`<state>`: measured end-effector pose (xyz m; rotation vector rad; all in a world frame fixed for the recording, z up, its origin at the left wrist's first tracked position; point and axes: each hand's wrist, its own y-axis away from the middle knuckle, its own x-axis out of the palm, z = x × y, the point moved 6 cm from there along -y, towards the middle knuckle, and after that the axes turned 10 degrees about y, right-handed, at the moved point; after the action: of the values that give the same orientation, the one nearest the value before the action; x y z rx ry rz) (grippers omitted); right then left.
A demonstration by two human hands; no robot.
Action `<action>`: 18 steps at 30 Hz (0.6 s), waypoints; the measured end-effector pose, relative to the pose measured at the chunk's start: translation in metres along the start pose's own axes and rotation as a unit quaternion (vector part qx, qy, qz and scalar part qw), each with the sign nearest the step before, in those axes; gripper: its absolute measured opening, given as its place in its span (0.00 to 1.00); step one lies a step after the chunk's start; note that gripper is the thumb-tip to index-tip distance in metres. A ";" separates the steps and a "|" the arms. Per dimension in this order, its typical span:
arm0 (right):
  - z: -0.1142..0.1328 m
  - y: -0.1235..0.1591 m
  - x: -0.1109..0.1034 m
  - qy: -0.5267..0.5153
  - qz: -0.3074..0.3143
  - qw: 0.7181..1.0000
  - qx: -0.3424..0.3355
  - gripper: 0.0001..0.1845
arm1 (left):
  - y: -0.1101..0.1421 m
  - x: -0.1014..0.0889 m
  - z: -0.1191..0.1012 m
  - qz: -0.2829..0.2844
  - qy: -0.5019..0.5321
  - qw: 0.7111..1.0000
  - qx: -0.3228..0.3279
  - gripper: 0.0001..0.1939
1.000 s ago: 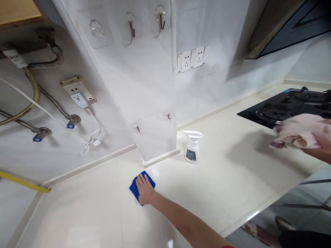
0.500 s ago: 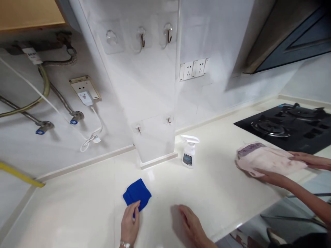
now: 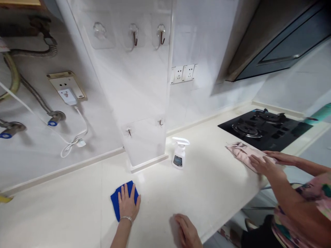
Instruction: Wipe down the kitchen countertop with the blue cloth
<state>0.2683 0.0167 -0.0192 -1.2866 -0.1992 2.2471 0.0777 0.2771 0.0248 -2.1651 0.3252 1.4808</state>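
My left hand [image 3: 127, 205] lies flat with fingers spread on a folded blue cloth [image 3: 116, 204] on the pale countertop [image 3: 157, 203]. A silver bracelet circles that wrist. My right hand [image 3: 186, 229] rests on the counter near its front edge, fingers together and loosely curled, with nothing seen in them. A white spray bottle [image 3: 179, 155] with a dark label stands upright ahead of my hands, near the wall pillar. Neither hand touches it.
At the right, a co-worker's hands [image 3: 263, 162] press a pale pink cloth [image 3: 241, 153] on the counter, beside a black gas hob [image 3: 258, 129]. A range hood [image 3: 274, 51] hangs above. Left, hoses and a plugged-in cord [image 3: 84, 127] run along the wall.
My left hand has gone from pinching the blue cloth's edge to lying flat on it. The co-worker has folded the pink cloth flatter. The view has shifted right.
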 end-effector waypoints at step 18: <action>-0.005 0.004 0.001 0.028 -0.006 1.000 0.004 0.23 | -0.098 0.005 0.045 0.074 0.028 0.996 0.039 0.28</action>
<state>0.2706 0.0135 -0.0239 -1.3394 -0.1761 2.1961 0.0876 0.3840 0.0330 -2.1621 0.5657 1.4631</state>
